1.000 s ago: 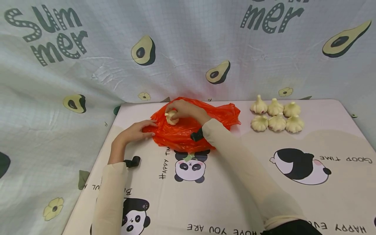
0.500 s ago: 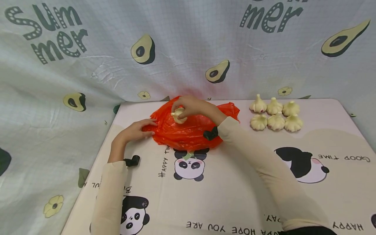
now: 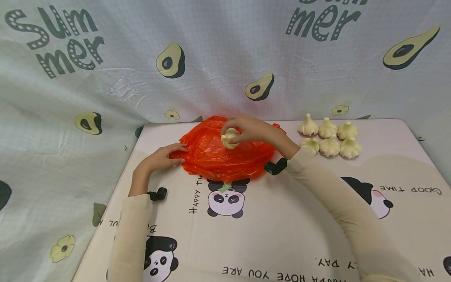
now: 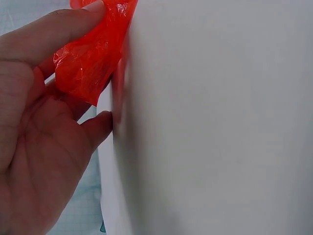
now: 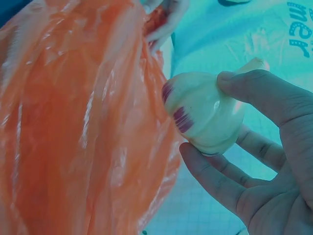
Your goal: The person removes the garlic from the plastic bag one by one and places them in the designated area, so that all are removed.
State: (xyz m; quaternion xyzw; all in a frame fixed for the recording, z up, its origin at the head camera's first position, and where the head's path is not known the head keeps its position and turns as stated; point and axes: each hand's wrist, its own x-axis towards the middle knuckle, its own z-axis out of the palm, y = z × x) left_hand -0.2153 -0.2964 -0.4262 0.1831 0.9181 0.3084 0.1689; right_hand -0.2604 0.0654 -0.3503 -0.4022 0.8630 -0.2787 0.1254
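Observation:
My right hand pinches a garlic bulb between thumb and fingertips, over the crumpled red plastic bag. In the right wrist view the bulb shows purple streaks, and the bag fills the left side. At the bag's left end, my left hand grips its edge. The left wrist view shows a fold of the bag between the fingers of that hand, close to the tabletop. What lies inside the bag is hidden.
Several garlic bulbs stand in two rows at the back right of the table, which has a panda-print cover. An avocado-print cloth hangs behind the table and along its left side.
The right hand has moved right across the bag, carrying the garlic bulb away from the bag's left end. The left hand stays at the bag's edge.

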